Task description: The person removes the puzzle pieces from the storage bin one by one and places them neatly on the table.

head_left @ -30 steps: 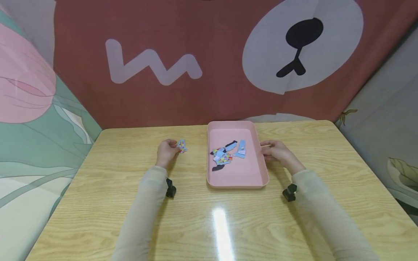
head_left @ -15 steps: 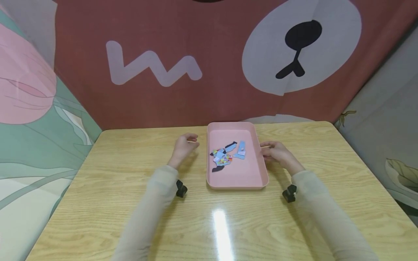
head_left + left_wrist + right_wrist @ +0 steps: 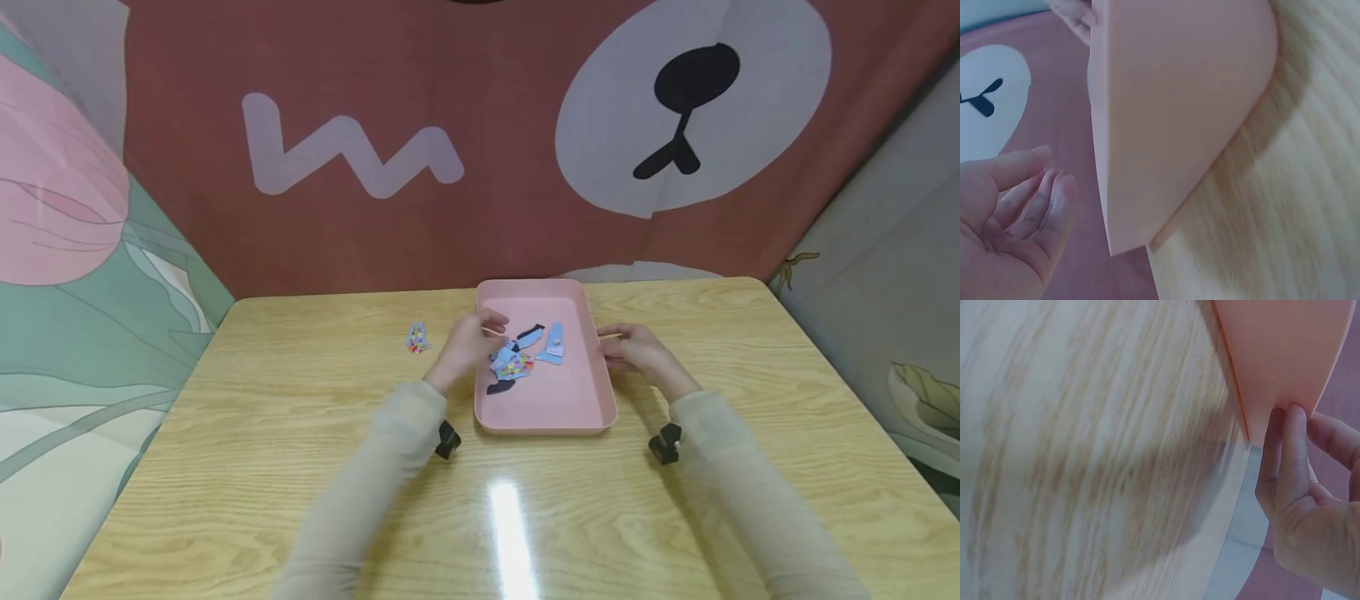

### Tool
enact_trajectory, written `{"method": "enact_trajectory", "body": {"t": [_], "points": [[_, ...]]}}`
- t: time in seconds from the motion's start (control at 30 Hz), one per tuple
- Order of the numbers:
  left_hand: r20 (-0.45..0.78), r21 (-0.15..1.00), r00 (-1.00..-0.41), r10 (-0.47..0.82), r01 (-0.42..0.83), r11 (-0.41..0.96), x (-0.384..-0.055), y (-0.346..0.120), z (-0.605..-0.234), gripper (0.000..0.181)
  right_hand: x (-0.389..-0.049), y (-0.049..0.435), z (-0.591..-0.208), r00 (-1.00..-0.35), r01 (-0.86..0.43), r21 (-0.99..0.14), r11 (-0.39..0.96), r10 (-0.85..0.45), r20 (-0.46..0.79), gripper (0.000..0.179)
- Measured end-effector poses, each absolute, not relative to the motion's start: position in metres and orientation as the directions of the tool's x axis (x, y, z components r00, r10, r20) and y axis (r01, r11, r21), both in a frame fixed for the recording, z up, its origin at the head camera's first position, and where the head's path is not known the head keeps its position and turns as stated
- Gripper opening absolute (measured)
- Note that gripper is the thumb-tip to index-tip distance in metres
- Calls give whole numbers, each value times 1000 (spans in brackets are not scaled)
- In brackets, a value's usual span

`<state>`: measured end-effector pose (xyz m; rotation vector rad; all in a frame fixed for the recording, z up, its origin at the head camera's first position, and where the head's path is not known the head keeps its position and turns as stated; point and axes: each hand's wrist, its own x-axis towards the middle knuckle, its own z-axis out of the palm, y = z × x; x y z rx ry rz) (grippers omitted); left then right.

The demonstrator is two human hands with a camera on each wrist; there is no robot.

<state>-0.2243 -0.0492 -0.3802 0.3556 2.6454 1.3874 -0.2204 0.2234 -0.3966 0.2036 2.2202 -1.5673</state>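
Note:
My left hand (image 3: 469, 343) hovers over the left side of a pink tray (image 3: 555, 408), its fingers loosely bent with nothing between them. Inside the tray lie several flat irregular cut pieces, among them a multicoloured speckled piece (image 3: 517, 367), a dark piece (image 3: 501, 387) and light blue pieces (image 3: 556, 335). At the tray's right wall, my right hand (image 3: 637, 350) pinches the edge; in the right wrist view, fingertips (image 3: 1296, 415) press the outer wall. Another small speckled piece (image 3: 417, 338) lies on the table, left of the tray.
The wooden table (image 3: 247, 433) reaches back to a reddish-brown cloth (image 3: 420, 242) printed with a cartoon face. Patterned cloths also hang at both sides. A black wrist camera (image 3: 447, 439) sits on the left sleeve, another black camera (image 3: 664, 443) on the right.
My left hand has let go of the small speckled piece, leaving it on the table, and moved right until it is over the tray. The right hand and tray have stayed put.

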Motion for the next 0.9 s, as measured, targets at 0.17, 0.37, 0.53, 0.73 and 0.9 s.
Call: {"method": "enact_trajectory", "body": {"t": [0.17,0.37,0.53,0.73,0.9], "points": [[-29,812,-941,336,174,557,-223,-39,-383,30,-219,224,-395,-908,337,-875,349,-127,-400,53],[-73,796,-922,381,176,579,-222,-31,-387,31,-218,224,-395,-909,333,-879,341,-132,-395,54],[-108,769,-914,390,172,616,-224,-28,-390,30,-218,225,-396,-908,338,-871,357,-118,-401,53],[-158,741,-904,397,157,653,-226,-28,-393,31,-219,225,-396,-906,344,-865,364,-112,-408,52],[-177,725,-904,389,148,672,-228,-29,-395,30,-219,224,-396,-905,344,-863,370,-116,-410,53]]}}
